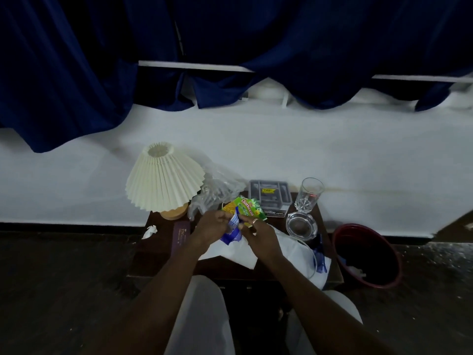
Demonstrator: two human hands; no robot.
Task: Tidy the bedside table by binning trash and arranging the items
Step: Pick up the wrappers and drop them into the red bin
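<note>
Over the dark wooden bedside table (pixel 163 257), my left hand (pixel 211 225) and my right hand (pixel 261 233) both grip a blue-and-white wrapper (pixel 233 230). A green and yellow snack packet (pixel 243 208) lies just behind my fingers. Crumpled clear plastic (pixel 217 193) sits beside the lamp. White paper or cloth (pixel 230 252) spreads under my hands. A red bin (pixel 368 254) stands on the floor to the right of the table.
A cream pleated lamp (pixel 163 180) stands at the table's back left. A grey tray (pixel 270 197), a tall glass (pixel 308 196) and a glass ashtray (pixel 302 225) line the back right. A dark booklet (pixel 181 238) and a white tissue (pixel 149 231) lie left.
</note>
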